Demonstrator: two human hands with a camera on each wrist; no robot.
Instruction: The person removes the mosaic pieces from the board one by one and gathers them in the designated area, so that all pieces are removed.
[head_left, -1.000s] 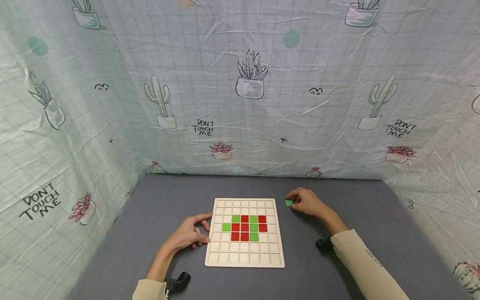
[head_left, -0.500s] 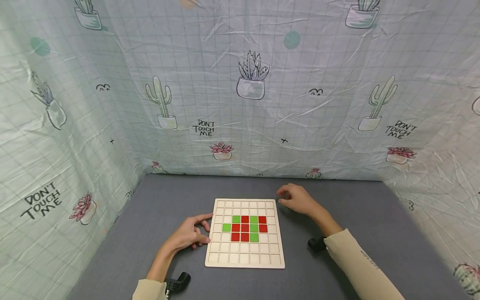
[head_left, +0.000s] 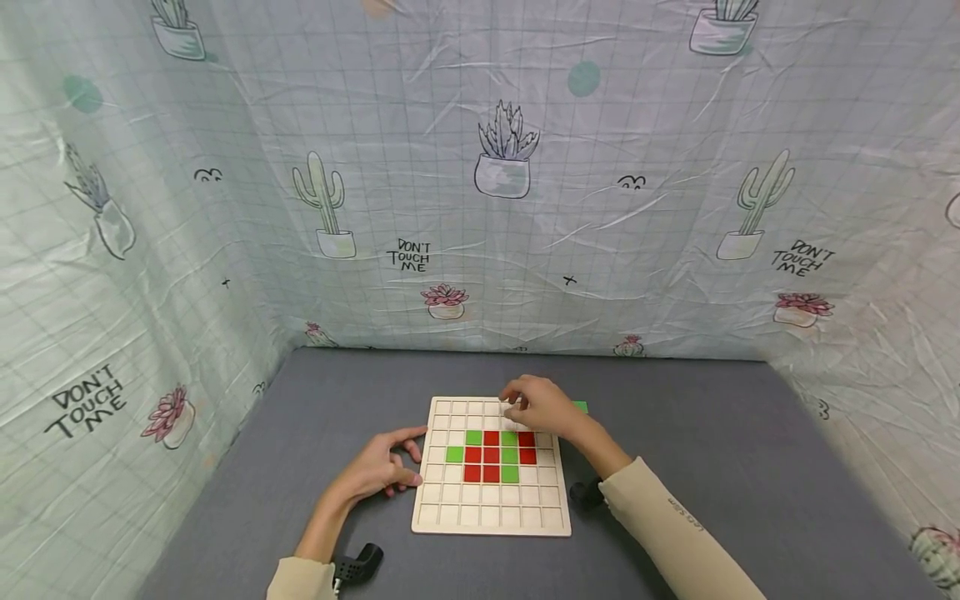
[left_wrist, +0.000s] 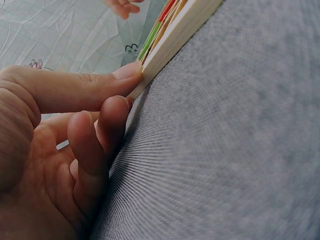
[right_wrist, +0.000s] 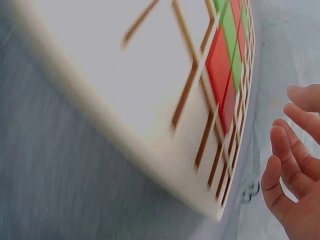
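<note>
A square wooden grid board [head_left: 487, 520] lies on the grey table, with red tiles [head_left: 491, 456] and green tiles [head_left: 510, 464] in its middle cells. At the board's left edge my left hand [head_left: 375, 463] rests, the index fingertip and thumb touching the rim apart from each other. In the left wrist view the thumb [left_wrist: 95, 90] presses on the wooden edge. Over the board's far right part hovers my right hand [head_left: 543, 406], fingers loosely bent and nothing seen between them. A green piece [head_left: 581, 406] lies on the table beyond its wrist, partly hidden.
Grey cloth covers the table [head_left: 675, 400]. A curtain printed with cacti [head_left: 495, 275] hangs behind and at both sides. A black wrist device [head_left: 358, 564] sits below the left forearm, another [head_left: 587, 493] by the right sleeve.
My right hand has left the green piece at the board's right and moved left over the board's far cells. The green piece stays on the table. My left hand keeps its place.
</note>
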